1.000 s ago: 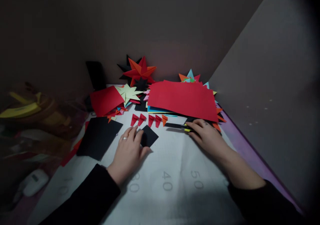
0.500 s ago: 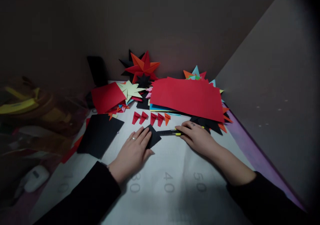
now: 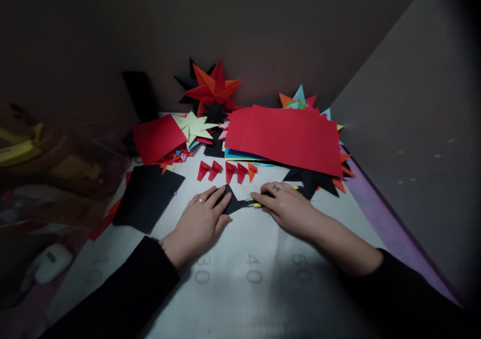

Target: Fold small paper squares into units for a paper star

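My left hand (image 3: 203, 217) lies flat with its fingers stretched out, pressing a small folded piece of black paper (image 3: 232, 202) onto the white mat. A ring shows on one of its fingers. Curled round a yellow-and-black utility knife (image 3: 257, 205), my right hand (image 3: 287, 207) holds it low over the mat. The knife's blade end meets the right corner of the black paper. Most of the handle is hidden under my fingers. Just beyond the paper is a row of small folded red pieces (image 3: 230, 172) and one orange piece (image 3: 252, 171).
Red paper sheets (image 3: 285, 138) are stacked at the back right, with a black paper star (image 3: 308, 181) partly under them. Black sheets (image 3: 146, 198) lie at left. A red-orange paper star (image 3: 214, 88) leans on the wall, and a dark phone-like slab (image 3: 141, 96) stands at back left.
My right hand and the utility knife have moved left, bringing the blade to the black paper's corner. My left hand stays on the paper. The view has tilted slightly.
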A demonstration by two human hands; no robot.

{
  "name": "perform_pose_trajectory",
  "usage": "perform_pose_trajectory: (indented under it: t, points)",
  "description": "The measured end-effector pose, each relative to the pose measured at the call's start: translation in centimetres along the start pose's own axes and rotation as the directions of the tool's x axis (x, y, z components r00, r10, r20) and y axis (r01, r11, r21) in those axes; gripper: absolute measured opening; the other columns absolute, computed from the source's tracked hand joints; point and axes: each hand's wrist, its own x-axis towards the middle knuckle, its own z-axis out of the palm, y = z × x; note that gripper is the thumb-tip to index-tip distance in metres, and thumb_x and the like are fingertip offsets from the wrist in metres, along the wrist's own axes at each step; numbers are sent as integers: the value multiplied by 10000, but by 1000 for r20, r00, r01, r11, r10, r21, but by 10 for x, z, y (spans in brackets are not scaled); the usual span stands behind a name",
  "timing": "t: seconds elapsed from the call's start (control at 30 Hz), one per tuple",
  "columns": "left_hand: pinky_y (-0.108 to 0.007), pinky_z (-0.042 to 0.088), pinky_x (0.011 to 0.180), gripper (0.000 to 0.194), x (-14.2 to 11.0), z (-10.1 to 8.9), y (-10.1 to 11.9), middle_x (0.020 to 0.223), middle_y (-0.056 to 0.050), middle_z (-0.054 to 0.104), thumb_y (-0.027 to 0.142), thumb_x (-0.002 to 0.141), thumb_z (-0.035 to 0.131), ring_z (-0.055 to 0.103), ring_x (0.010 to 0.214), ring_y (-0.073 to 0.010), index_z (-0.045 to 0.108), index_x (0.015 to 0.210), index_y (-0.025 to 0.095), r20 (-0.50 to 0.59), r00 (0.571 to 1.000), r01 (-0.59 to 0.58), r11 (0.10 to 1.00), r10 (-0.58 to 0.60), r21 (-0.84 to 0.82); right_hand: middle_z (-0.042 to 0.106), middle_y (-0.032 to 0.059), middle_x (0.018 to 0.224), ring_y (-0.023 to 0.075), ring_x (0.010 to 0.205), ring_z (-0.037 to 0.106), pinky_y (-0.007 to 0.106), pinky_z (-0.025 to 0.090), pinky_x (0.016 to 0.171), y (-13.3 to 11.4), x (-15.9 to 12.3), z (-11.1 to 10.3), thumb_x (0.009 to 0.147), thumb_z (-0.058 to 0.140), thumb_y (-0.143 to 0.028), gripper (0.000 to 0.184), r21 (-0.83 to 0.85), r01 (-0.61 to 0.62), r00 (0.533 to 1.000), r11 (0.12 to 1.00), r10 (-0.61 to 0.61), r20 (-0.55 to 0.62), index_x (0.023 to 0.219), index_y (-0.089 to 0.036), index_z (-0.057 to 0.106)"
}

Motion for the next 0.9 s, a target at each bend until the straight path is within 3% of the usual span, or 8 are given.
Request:
perform_pose_trajectory:
  t: [0.33, 0.9]
  points:
    - [-454, 390, 996, 477, 2, -2, 4, 1440, -99, 458, 354, 949, 376, 421, 1291, -288, 438, 1393, 193, 19, 999, 34, 999, -35, 36, 604, 124, 1042, 237, 929, 535, 366, 390, 814, -8, -9, -2, 870, 515, -127, 382, -29, 13, 999, 999, -12, 40, 1240, -188, 583]
    - [-451, 394, 889, 448, 9, -26, 4, 1341, -98, 522, 319, 953, 293, 495, 1116, -288, 526, 1322, 220, 123, 992, 11, 1000, -14, 18, 619, 138, 1007, 236, 872, 559, 349, 381, 760, -35, -15, -4, 857, 539, -129, 365, -103, -26, 997, 994, 33, 69, 1215, -155, 605]
